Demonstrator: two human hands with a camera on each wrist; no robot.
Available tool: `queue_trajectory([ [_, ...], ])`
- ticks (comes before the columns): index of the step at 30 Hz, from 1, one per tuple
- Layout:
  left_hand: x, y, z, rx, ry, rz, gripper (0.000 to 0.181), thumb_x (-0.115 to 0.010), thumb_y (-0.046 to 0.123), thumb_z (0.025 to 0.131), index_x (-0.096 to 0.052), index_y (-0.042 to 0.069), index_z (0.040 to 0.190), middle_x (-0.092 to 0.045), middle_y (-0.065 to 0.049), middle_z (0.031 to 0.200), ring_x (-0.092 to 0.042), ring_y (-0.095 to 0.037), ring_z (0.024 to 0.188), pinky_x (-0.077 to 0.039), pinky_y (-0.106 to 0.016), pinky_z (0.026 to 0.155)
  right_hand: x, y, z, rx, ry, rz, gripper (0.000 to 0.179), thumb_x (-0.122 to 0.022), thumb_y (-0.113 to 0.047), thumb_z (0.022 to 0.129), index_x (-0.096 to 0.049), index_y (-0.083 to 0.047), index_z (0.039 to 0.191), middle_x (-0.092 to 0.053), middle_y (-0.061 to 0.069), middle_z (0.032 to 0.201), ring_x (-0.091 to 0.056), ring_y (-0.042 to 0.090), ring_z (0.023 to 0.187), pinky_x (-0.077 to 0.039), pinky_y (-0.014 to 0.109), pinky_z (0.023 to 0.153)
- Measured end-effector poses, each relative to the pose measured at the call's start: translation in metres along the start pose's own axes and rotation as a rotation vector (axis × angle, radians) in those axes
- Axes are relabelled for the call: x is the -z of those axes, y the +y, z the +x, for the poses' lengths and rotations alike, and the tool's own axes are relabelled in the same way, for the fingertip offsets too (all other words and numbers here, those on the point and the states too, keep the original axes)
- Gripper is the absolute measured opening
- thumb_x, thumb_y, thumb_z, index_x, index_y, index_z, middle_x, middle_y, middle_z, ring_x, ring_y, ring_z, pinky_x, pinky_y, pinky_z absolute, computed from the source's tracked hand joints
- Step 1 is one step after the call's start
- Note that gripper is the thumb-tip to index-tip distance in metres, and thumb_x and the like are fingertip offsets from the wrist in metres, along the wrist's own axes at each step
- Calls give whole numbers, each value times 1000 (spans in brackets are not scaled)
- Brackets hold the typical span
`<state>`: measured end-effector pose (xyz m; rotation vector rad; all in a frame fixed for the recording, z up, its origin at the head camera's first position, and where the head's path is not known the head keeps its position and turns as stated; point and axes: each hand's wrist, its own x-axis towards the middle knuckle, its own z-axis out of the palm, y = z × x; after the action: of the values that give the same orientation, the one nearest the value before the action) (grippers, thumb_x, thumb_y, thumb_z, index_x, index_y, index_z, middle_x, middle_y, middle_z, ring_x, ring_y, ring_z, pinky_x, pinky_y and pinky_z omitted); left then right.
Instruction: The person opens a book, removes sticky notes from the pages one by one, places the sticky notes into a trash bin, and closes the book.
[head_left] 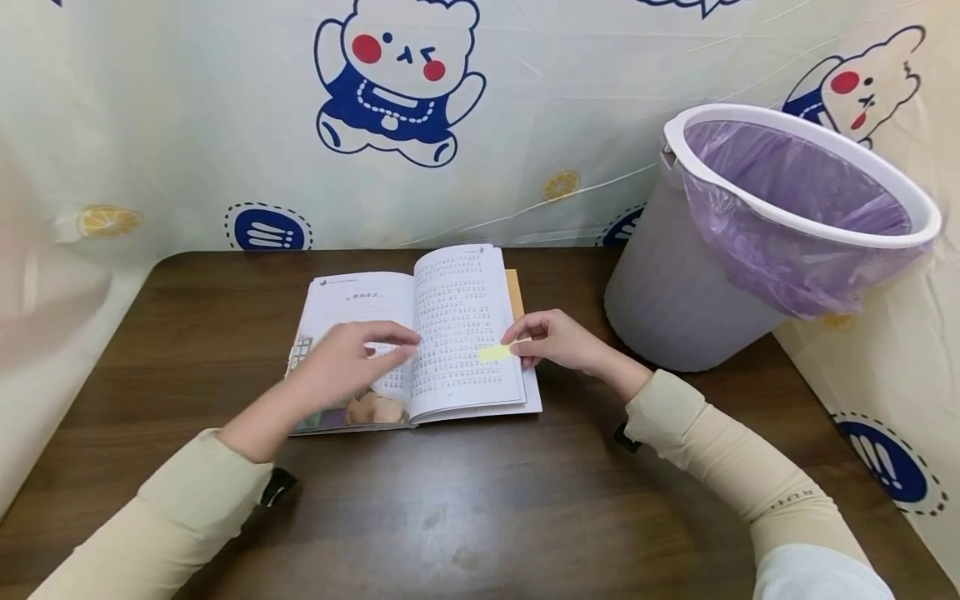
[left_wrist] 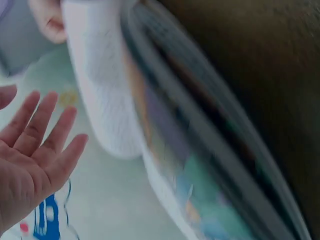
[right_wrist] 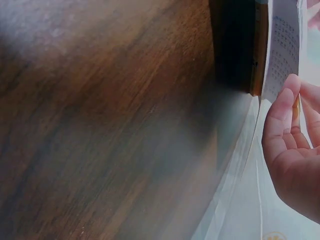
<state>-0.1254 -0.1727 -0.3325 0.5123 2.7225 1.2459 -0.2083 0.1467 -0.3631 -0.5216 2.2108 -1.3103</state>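
Note:
An open book [head_left: 457, 317] lies on the table, printed text on its right page and a picture low on its left page. Against the right page's outer edge is a yellow sticky tab [head_left: 493, 354]. My right hand [head_left: 557, 340] pinches the tab's outer end between thumb and fingers; in the right wrist view that hand [right_wrist: 290, 140] shows a sliver of yellow at the fingertips. Over the left page hovers my left hand [head_left: 341, 362], its fingers extended towards the middle fold. The left wrist view shows this hand [left_wrist: 37, 145] with spread fingers and nothing held.
A grey bin [head_left: 690, 275] with a white rim and a purple liner stands on the table's right side. Behind the brown table [head_left: 450, 508] hangs a pale curtain [head_left: 225, 108] printed with bears. An orange cover edge [head_left: 515, 293] sticks out beyond the book's right pages.

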Motion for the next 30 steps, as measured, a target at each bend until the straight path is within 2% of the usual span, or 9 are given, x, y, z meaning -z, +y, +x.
queue_trajectory([
  [2, -12, 0, 6, -51, -38, 69, 23, -67, 19, 100, -76, 8, 119, -69, -13, 129, -61, -32, 120, -47, -54, 102, 0, -1, 1, -2, 2, -7, 16, -69, -2, 96, -73, 4, 110, -70, 9, 87, -65, 20, 73, -58, 43, 76],
  [6, -28, -2, 14, -112, -80, 173, 28, -74, 17, 95, -74, 8, 122, -57, -20, 142, -51, -41, 133, -38, -56, 110, -1, 0, 3, -6, 2, -20, 15, -70, -3, 95, -72, 3, 109, -69, 7, 83, -64, 19, 72, -58, 41, 74],
  [9, -34, -1, 16, -106, -110, 230, 39, -78, 22, 93, -72, 9, 129, -46, -22, 152, -45, -44, 138, -37, -57, 111, 0, 2, 2, -11, 8, -39, 13, -71, -3, 95, -72, 2, 107, -69, 7, 82, -64, 20, 72, -57, 40, 73],
  [12, -38, 2, 15, -83, -148, 262, 48, -79, 27, 92, -68, 10, 135, -41, -21, 156, -44, -42, 140, -39, -56, 110, 1, 5, 0, -18, 8, -63, 10, -71, -2, 95, -71, 1, 104, -68, 7, 82, -64, 21, 72, -56, 37, 72],
  [15, -40, 3, 13, -76, -170, 275, 54, -81, 29, 91, -65, 9, 139, -39, -22, 157, -43, -42, 140, -40, -56, 110, 1, 7, -1, -23, 5, -82, 7, -70, -1, 95, -69, 0, 101, -67, 7, 82, -64, 21, 72, -55, 35, 70],
  [19, -49, 2, 8, -63, -164, 247, 62, -84, 29, 87, -63, 7, 141, -35, -23, 159, -40, -44, 142, -39, -55, 110, 0, 10, -3, -18, 6, -106, 7, -70, 0, 94, -67, 0, 100, -67, 7, 83, -63, 21, 71, -54, 34, 69],
  [25, -56, 3, 5, -48, -162, 244, 76, -89, 33, 81, -58, 4, 145, -29, -24, 162, -42, -45, 140, -42, -55, 107, 1, 9, -4, -14, 43, -135, 11, -73, -2, 94, -66, 0, 103, -68, 7, 81, -64, 23, 71, -55, 40, 71],
  [30, -55, 4, 4, -57, -150, 263, 77, -90, 30, 81, -57, 3, 145, -29, -25, 162, -43, -45, 139, -43, -54, 107, 4, 3, -8, -19, 100, -187, 14, -74, -5, 94, -69, 0, 106, -70, 10, 81, -65, 24, 71, -56, 46, 74],
])
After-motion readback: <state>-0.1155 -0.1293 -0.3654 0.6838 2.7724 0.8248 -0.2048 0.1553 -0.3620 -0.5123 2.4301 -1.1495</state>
